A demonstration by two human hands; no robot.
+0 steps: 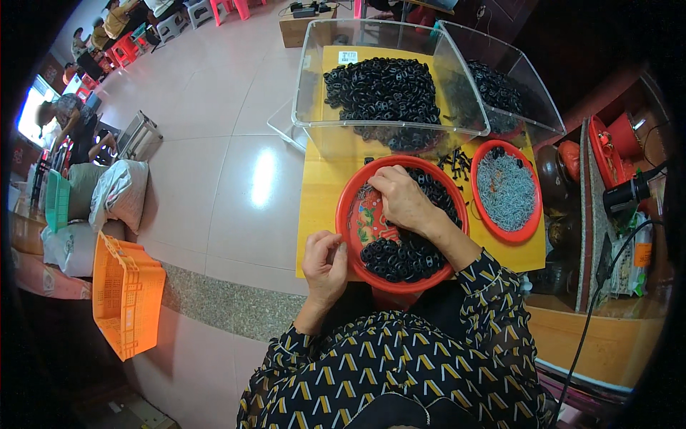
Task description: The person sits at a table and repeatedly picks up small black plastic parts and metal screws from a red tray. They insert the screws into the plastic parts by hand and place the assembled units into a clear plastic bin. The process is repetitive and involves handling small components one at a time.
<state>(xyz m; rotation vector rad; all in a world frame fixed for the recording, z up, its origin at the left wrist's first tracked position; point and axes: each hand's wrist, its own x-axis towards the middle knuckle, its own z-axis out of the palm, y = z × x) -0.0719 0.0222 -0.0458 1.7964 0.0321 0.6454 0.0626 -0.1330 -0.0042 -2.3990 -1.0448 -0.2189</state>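
Observation:
A round red tray in front of me has a fruit pattern on its bottom and holds many small black ring-like parts. Over its upper left part my right hand reaches down, fingers drawn together beside a few thin silver screws; what is between the fingertips is hidden. My left hand is just outside the tray's left rim. Its fingers are curled in toward the thumb, and anything held there is too small to make out.
Two clear plastic bins of black parts stand behind on the yellow tabletop. A red tray of silver screws lies right, near loose black pieces. An orange crate and white sacks are left; people work farther off.

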